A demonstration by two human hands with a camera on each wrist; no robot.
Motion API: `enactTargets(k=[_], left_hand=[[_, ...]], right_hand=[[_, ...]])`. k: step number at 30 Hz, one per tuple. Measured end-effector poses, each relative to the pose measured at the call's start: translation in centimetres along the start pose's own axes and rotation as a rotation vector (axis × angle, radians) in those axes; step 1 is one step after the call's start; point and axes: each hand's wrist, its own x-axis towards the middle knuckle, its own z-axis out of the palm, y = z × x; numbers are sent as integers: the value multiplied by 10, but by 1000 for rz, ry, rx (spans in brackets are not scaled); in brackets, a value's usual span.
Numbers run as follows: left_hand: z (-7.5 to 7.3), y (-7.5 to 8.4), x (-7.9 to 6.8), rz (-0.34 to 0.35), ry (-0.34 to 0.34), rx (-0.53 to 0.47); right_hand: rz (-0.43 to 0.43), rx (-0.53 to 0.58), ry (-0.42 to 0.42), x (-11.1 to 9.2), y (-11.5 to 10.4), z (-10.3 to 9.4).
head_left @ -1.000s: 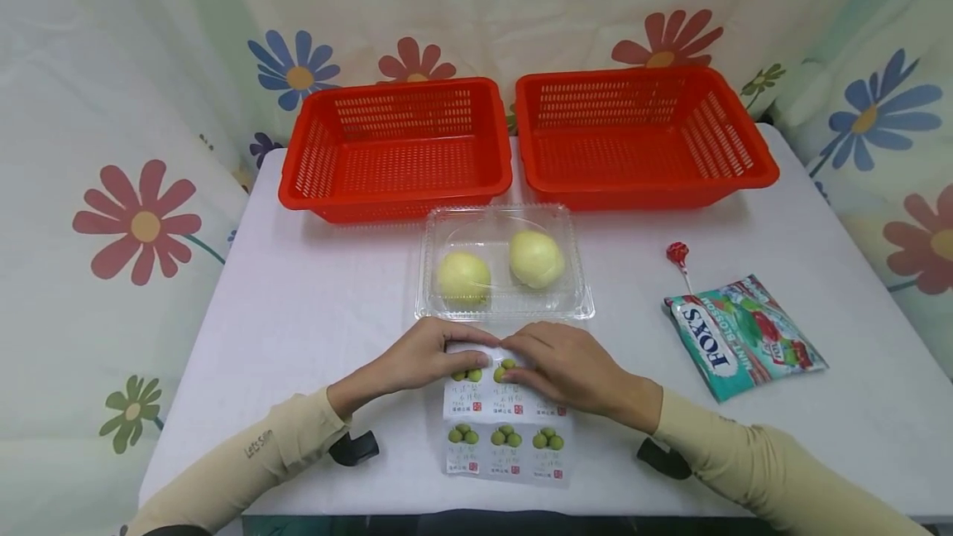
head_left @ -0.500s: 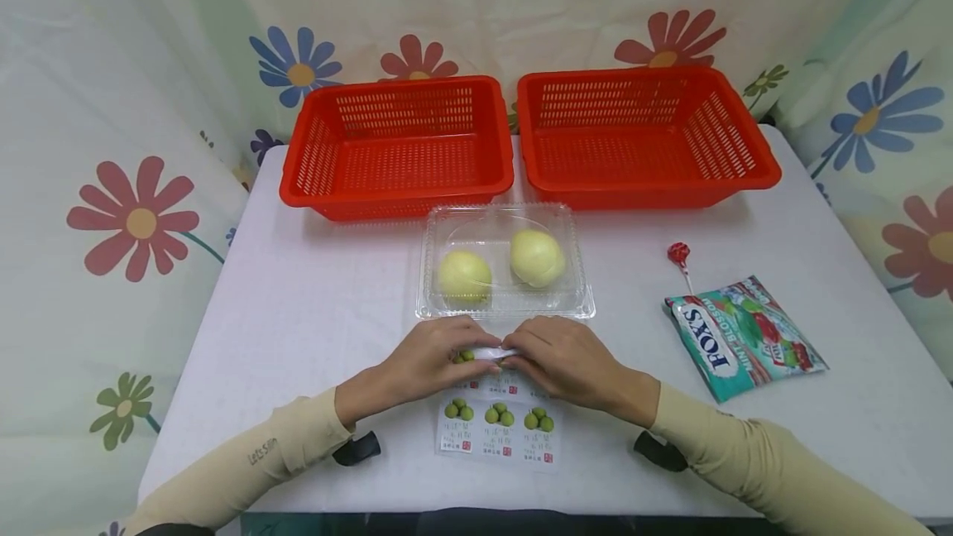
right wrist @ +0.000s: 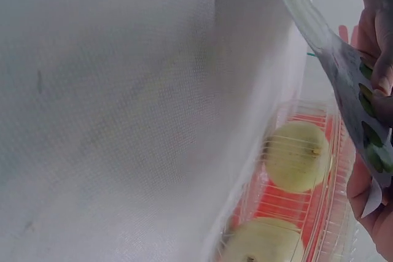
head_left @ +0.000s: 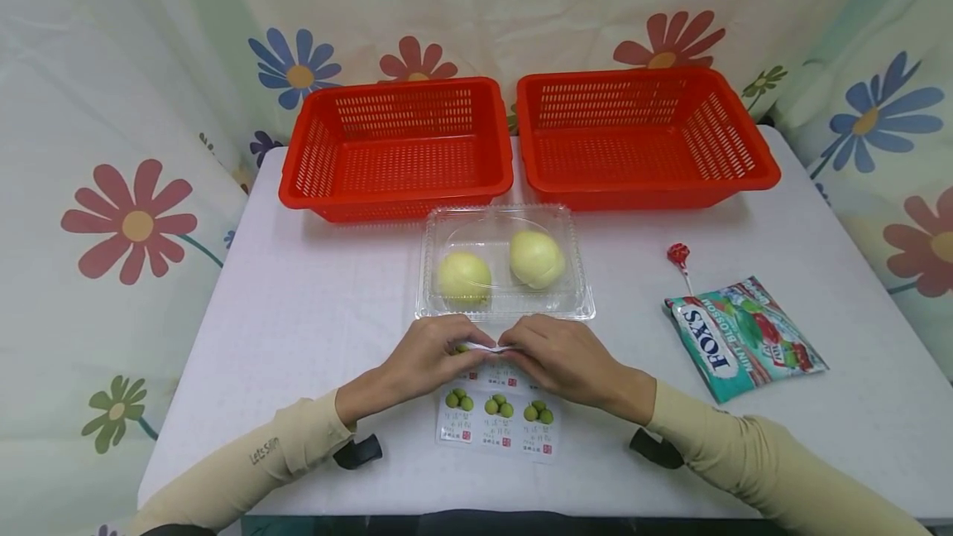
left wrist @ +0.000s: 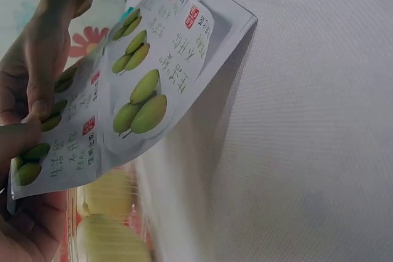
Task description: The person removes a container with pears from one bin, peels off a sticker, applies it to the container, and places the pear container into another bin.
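- Nearest, beige sleeves (head_left: 249, 449) cover both forearms, the one on the left forearm bearing dark lettering; a small black object (head_left: 359, 452) shows beside each wrist.
- Between the hands and the table's near edge is a sheet of labels (head_left: 495, 424), printed with green pears, writing and red seals; the left wrist view shows it slanting, with its held edge raised off the white cloth (head_left: 298, 304).
- The left hand (head_left: 424, 358) pinches the sheet's far edge, thumb in front and fingers behind.
- The right hand (head_left: 569, 362) pinches that same edge just beside it, fingertips near the other hand's; in the right wrist view a white bit of the sheet curls by its fingers.
- Just beyond the hands stands a clear plastic container (head_left: 506, 304) holding two pale yellow-green pears (head_left: 537, 259), set apart.
- To the right lies a teal FOX'S candy bag (head_left: 744, 337); a red lollipop (head_left: 678, 254) sits at its upper left, stick pointing to the bag.
- Farther back are two red baskets (head_left: 398, 209) side by side, the left one close behind the container; whether they touch cannot be told.
- Farthest hangs a pale curtain (head_left: 551, 7) with blue, red and green flowers.
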Motion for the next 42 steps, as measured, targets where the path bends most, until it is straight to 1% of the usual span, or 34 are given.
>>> enactTargets(k=[6,9,12,15,18,20,23,26,29,32,34,36,38,42], left_hand=[[-2,-2,2,-47,-40,-38],[-2,-3,1,-90,-74,-94],[-1,-4,1,-159,-124,-181],[-1,-7,0,-263,-179,-287],[-1,-10,0,-349,-213,-355],[-2,-12,0,-381,-229,-378],[-3,-14,1,-398,-245,-388],[-3,-17,2,-429,-275,-403],[-3,-19,4,-476,-304,-431],[-2,-21,5,-533,-309,-467],[1,-22,5,-558,-290,-464],[4,-23,5,-556,-267,-413],[7,-23,4,-532,-244,-329],[13,-24,2,-455,-185,-156]], right_hand=[[-24,2,9,0,1,0],[-44,-8,7,0,1,0],[-81,-34,26,0,2,1],[-122,-59,64,-1,2,3],[-142,-66,87,-2,2,4],[-142,-65,86,-2,1,3],[-139,-72,72,-1,0,2],[-146,-84,68,-2,0,3],[-162,-87,83,-3,1,6],[-187,-96,112,-2,1,9],[-197,-108,116,-2,0,10],[-204,-128,103,-2,-2,9],[-200,-146,69,-3,-4,8],[-207,-158,26,-4,-6,7]])
